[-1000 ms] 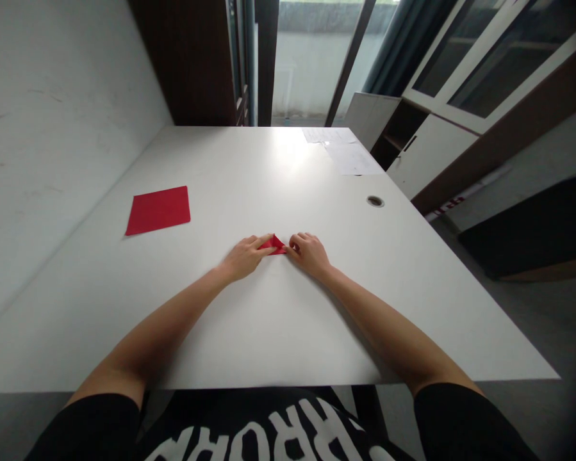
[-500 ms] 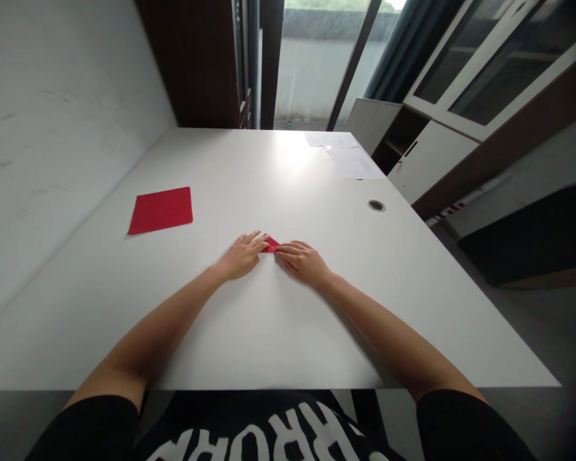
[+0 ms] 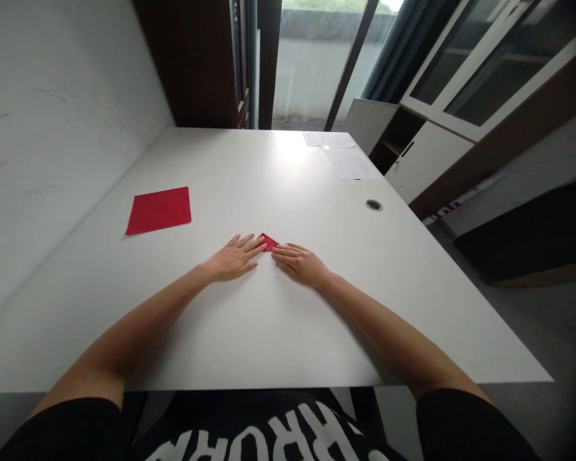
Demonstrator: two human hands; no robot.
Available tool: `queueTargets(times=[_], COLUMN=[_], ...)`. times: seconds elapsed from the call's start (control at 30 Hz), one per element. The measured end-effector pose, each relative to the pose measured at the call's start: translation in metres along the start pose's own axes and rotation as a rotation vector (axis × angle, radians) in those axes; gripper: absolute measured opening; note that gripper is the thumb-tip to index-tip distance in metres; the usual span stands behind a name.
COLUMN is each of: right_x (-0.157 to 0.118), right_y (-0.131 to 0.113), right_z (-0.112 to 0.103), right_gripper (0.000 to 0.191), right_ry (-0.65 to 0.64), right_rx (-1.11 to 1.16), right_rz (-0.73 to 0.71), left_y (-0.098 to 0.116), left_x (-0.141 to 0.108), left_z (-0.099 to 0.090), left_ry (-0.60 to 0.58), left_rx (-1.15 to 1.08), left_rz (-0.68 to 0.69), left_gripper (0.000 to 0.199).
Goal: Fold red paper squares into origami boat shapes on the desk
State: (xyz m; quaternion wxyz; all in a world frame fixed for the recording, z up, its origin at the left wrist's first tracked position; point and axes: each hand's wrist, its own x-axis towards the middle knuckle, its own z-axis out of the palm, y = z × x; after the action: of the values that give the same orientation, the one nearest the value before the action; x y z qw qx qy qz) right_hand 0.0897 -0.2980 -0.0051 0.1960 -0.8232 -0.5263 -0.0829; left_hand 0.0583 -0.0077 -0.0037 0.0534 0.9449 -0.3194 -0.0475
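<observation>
A small folded red paper (image 3: 269,242) with a pointed shape lies flat on the white table (image 3: 268,333), between my two hands. My left hand (image 3: 236,257) rests at its left side, fingers spread, with the fingertips touching its edge. On the other side, my right hand (image 3: 301,263) lies flat, its fingertips on the paper's right corner. Part of the paper may be hidden beneath the fingers. Farther left on the table is a larger flat red sheet (image 3: 159,210).
White papers (image 3: 352,162) lie at the far right corner of the table. A round cable hole (image 3: 374,205) is near the right edge. A wall (image 3: 52,128) borders the table's left side. Cabinets (image 3: 427,160) stand beyond the right edge.
My left hand has slid to the left and its fingers have spread, so more of the small red paper shows. My right hand has barely moved.
</observation>
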Motion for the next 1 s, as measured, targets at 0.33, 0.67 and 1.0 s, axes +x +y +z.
queueTargets(times=[0.33,0.67,1.0], right_x=[-0.001,0.007,0.006], right_y=[0.008,0.013,0.014], right_z=[-0.005,0.004,0.005], right_gripper=[0.036,0.04,0.044], right_ry=[0.05,0.046,0.042], right_rx=[0.003,0.013,0.083], right_rz=[0.053,0.118,0.135], left_y=[-0.008,-0.001,0.002], left_x=[-0.012,-0.006,0.03], left_z=[-0.004,-0.006,-0.027], left_ry=[-0.008,0.229,0.208], left_rx=[-0.021,-0.136,0.021], left_rz=[0.031,-0.046,0.023], left_gripper=[0.059,0.067,0.044])
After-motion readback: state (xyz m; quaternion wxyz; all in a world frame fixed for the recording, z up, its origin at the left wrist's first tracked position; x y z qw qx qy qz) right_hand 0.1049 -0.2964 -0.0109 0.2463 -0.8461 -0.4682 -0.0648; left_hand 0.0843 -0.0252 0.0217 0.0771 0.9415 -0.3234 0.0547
